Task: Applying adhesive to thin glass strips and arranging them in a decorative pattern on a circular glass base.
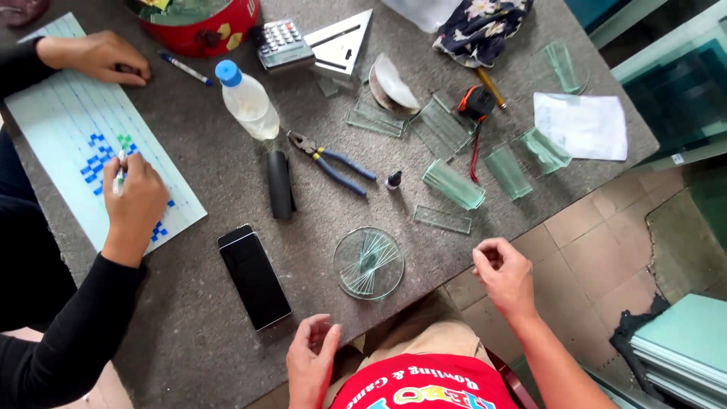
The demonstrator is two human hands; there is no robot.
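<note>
Two hands of the wearer hover at the near edge of the grey table (189, 303), neither touching anything on it. Across the left end lies a pale gridded sheet (53, 129), where a co-worker's hand (135, 204) in a black sleeve presses a marker (119, 178) to the coloured squares. A black phone (254, 276) lies face up near the edge, left of the disc.

The round glass disc (369, 263) lies flat on the table between the wearer's hands and nearer to them than anything else, with thin lines fanning across it. The left hand (310, 356) is loosely curled and empty, just off the table's rim. The right hand (503, 273) is apart from the disc, its fingers drawn in against the thumb. It may be pinching something tiny, but the view does not show it.

A small glass strip (442, 220) lies just beyond the disc, with blue-handled pliers (333, 160) and a tiny dark-capped bottle (393, 180) farther back.

To my judgement, the disc is best handled by its rim with spread fingertips, kept flat and well in from the table edge. The phone and strip on either side leave little room for sliding it.
</note>
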